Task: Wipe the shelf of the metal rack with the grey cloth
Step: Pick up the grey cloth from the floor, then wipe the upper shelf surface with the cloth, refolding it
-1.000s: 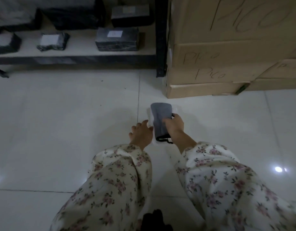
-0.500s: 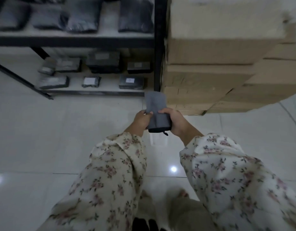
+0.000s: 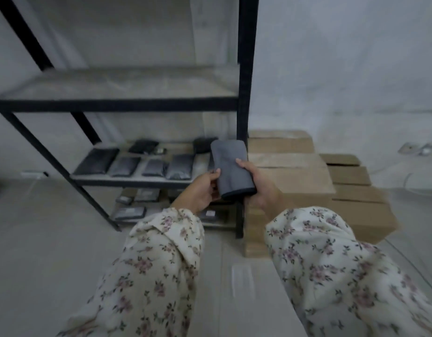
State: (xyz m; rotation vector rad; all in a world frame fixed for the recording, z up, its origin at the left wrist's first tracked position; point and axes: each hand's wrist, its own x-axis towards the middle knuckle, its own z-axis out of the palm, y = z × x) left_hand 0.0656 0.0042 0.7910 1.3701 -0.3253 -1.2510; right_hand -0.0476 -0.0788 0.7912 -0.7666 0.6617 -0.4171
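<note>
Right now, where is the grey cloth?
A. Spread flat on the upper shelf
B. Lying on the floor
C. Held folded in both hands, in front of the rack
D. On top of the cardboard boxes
C: the folded grey cloth is gripped by the left hand and the right hand, off every shelf of the metal rack.

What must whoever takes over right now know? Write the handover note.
Left hand and right hand: both grip the folded cloth, held in the air in front of the rack.
Shelves: upper shelf bare; middle shelf holds dark packets.
Done: cloth is in hand.
Left: all the wiping; the cloth touches no shelf.
</note>
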